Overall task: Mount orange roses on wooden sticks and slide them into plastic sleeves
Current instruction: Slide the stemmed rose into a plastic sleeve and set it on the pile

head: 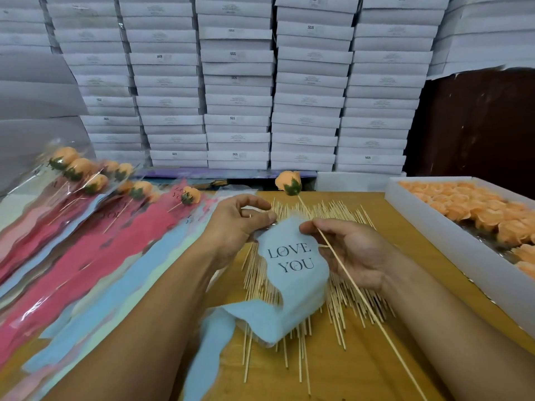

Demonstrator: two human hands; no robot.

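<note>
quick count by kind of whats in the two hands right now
blue sleeve: 1, pinched by the left hand
wooden stick: 1, held by the right hand
orange rose: 1, mounted on that stick's tip
total: 3

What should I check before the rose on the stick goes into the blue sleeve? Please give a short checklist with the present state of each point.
1. Rose sits on the stick: ok, it is on the far tip.
2. Right hand holds the stick: ok, fingers pinch it.
3. Left hand holds the blue sleeve: ok, it pinches the top edge.
4. Sleeve mouth is open: cannot tell, the edges are not clear.
5. Stick is aimed into the sleeve: not ok, it lies beside the sleeve.
6. More roses ready: ok, the white tray on the right is full.
</note>
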